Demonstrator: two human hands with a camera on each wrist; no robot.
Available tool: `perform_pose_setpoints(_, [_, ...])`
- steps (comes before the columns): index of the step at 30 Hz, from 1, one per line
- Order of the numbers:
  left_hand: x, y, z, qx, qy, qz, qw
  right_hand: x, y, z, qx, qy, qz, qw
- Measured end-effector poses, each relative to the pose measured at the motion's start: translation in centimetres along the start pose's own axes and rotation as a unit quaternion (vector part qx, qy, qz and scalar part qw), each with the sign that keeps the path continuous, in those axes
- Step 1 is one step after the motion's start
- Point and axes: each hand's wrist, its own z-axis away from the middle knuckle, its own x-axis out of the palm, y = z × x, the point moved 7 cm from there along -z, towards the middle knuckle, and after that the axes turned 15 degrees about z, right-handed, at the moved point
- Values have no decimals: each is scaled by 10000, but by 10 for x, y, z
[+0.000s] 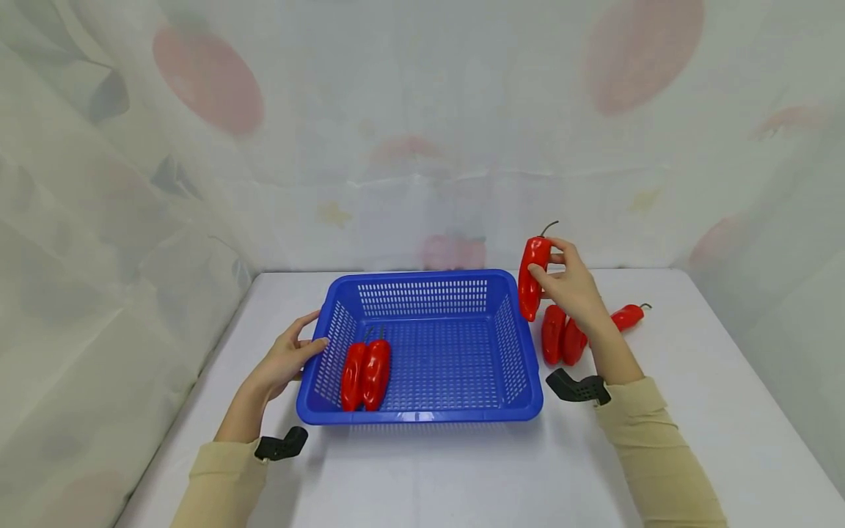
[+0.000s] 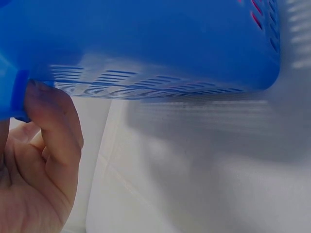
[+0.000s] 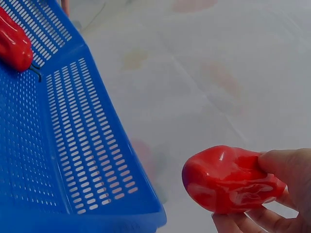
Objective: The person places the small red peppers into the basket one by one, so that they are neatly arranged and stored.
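Note:
A blue plastic basket (image 1: pixel 422 416) with slotted walls stands on the white table. My left hand (image 1: pixel 288 358) grips its left rim, with the thumb on top and fingers curled under the edge, as the left wrist view also shows. Two red chili peppers (image 1: pixel 365 374) lie side by side at the left end inside it. Near the basket's right rim, my right hand (image 1: pixel 571 286) pinches another red chili pepper (image 1: pixel 530 282) upright, stem up, between thumb and fingers. In the right wrist view this pepper (image 3: pixel 226 179) hangs beside the basket wall (image 3: pixel 87 136).
Several more red peppers (image 1: pixel 553 336) lie on the table right of the basket, partly hidden behind the right forearm. White table surface (image 1: pixel 422 477) extends in front. A pale patterned sheet (image 1: pixel 422 132) hangs behind the table and at both sides.

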Motion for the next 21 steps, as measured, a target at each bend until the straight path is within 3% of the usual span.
perform_pose_setpoints(9, [0, -1, -1, 12, -7, 2, 10000, 29, -15, -6, -233, -500, -139, 9984])
perform_pose_setpoints(21, [0, 0, 0, -16, 18, -7, 10000, 63, -37, -7, -382, -882, -281, 9950])
